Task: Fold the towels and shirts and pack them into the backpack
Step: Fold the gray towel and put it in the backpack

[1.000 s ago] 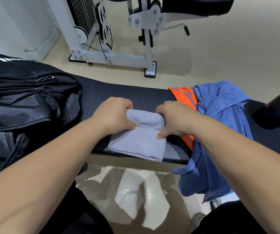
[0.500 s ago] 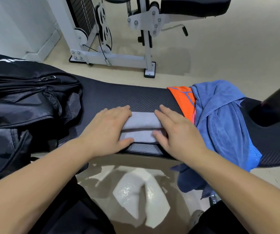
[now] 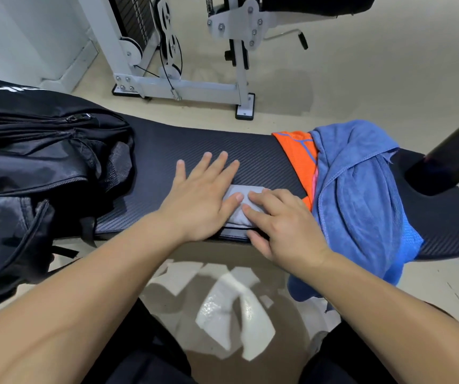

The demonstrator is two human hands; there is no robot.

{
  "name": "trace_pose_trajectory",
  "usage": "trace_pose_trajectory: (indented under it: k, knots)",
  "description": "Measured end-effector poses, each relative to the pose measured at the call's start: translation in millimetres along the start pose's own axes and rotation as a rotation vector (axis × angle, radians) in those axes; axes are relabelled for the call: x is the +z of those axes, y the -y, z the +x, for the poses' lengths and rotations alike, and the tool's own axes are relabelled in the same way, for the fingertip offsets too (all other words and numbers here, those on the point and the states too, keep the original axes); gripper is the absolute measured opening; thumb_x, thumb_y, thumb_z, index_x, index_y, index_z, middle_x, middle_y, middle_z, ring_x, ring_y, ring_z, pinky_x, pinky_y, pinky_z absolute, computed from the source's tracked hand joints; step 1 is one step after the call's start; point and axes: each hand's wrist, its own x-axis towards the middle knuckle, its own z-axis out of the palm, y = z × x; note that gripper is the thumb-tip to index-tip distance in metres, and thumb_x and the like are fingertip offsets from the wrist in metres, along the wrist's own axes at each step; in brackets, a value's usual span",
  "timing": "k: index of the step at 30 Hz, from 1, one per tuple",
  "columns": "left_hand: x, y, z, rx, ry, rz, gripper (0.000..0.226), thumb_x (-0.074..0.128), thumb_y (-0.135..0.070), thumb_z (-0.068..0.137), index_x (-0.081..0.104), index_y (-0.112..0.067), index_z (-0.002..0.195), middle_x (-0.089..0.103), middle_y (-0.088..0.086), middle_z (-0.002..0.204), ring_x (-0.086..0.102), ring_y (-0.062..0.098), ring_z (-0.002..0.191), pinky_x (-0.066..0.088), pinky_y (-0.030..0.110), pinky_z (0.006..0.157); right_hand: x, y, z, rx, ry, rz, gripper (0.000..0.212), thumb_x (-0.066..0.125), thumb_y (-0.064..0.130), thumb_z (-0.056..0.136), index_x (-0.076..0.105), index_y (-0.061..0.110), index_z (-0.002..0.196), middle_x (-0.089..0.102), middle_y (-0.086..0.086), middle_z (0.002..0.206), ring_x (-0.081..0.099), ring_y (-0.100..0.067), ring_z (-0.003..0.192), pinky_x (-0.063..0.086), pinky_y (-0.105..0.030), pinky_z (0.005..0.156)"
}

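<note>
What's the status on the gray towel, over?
Left hand, right hand open, pressing folded gray towel. Backpack lies left, nothing between. Blue towel, orange shirt unfolded at right.

1 second back I had both fists gripping the towel (image 3: 235,217) mid-fold. Now it lies folded smaller, my left hand (image 3: 203,200) flattened and slid forward onto the bench (image 3: 222,145), my right hand (image 3: 281,223) pressing it.
</note>
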Motion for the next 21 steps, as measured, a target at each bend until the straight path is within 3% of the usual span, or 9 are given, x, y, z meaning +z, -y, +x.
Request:
trace_pose_trajectory:
  k: [4,6,9,10,12,17,19,21]
  knots:
    - [26.5,-0.1,13.2,-0.047,-0.019,0.037,0.065,0.016,-0.057,0.103,0.009,-0.027,0.161,0.002,-0.001,0.170,-0.002,0.025,0.156,0.001,0.064,0.121,-13.9,-0.3,7.6,0.133,0.039,0.206,0.042,0.046,0.050,0.095,0.071,0.025,0.118,0.064,0.004,0.123,0.055,-0.029,0.110,0.047,-0.049,0.089]
    - [33.4,0.5,10.7,-0.059,-0.060,0.032,0.065,0.016,-0.057,0.103,0.011,-0.026,0.161,0.005,-0.001,0.170,0.000,0.026,0.156,0.002,0.063,0.121,-19.8,-2.9,24.2,0.227,0.046,0.316,0.044,0.035,0.048,0.099,0.062,0.031,0.130,0.058,0.004,0.130,0.051,-0.029,0.118,0.044,-0.052,0.097]
    - [35.5,0.0,6.2,-0.069,-0.091,0.003,0.068,0.014,-0.059,0.102,0.011,-0.025,0.161,0.008,0.000,0.170,0.002,0.026,0.156,0.003,0.062,0.122,-15.8,-4.5,46.4,0.387,0.208,0.230,0.056,0.032,0.048,0.103,0.023,0.039,0.157,0.019,-0.005,0.165,0.018,-0.030,0.150,0.019,-0.053,0.120]
    - [35.4,0.0,5.6,-0.078,-0.092,-0.010,0.070,0.013,-0.060,0.101,0.010,-0.025,0.161,0.009,0.001,0.170,0.004,0.026,0.156,0.004,0.061,0.122,-9.4,-3.1,47.7,0.419,0.284,0.161,0.058,0.030,0.048,0.104,0.013,0.041,0.159,0.004,-0.004,0.168,0.004,-0.029,0.153,0.008,-0.053,0.123]
    - [35.6,-0.4,5.0,-0.089,-0.090,-0.023,0.073,0.011,-0.063,0.100,0.009,-0.024,0.161,0.012,0.001,0.169,0.011,0.027,0.155,0.007,0.060,0.122,3.5,1.6,42.8,0.450,0.338,0.074,0.059,0.026,0.050,0.105,0.005,0.042,0.159,-0.004,-0.004,0.169,-0.007,-0.031,0.154,-0.003,-0.057,0.122]
    - [35.4,-3.3,-3.2,-0.091,-0.079,-0.044,0.072,0.016,-0.060,0.100,0.003,-0.025,0.162,0.013,0.001,0.169,0.017,0.027,0.153,0.009,0.061,0.122,12.7,7.0,36.2,0.493,0.289,-0.014,0.060,0.021,0.055,0.102,0.008,0.041,0.159,0.010,-0.007,0.168,-0.005,-0.035,0.154,-0.006,-0.061,0.120]
    - [34.7,-5.0,-9.6,-0.100,-0.055,-0.078,0.071,0.020,-0.058,0.101,0.000,-0.026,0.161,0.009,0.000,0.170,0.014,0.026,0.154,0.006,0.060,0.121,13.4,10.1,32.4,0.484,0.250,-0.047,0.061,0.017,0.057,0.099,0.017,0.040,0.158,0.028,-0.007,0.162,0.006,-0.037,0.153,-0.002,-0.062,0.119]
    - [33.2,-6.0,-16.6,-0.118,-0.016,-0.136,0.069,0.021,-0.056,0.102,-0.001,-0.029,0.161,0.009,-0.003,0.170,0.011,0.024,0.154,0.005,0.059,0.122,15.3,14.0,23.7,0.455,0.185,-0.035,0.063,0.019,0.057,0.096,0.032,0.037,0.154,0.050,-0.006,0.144,0.028,-0.036,0.146,0.010,-0.062,0.118]
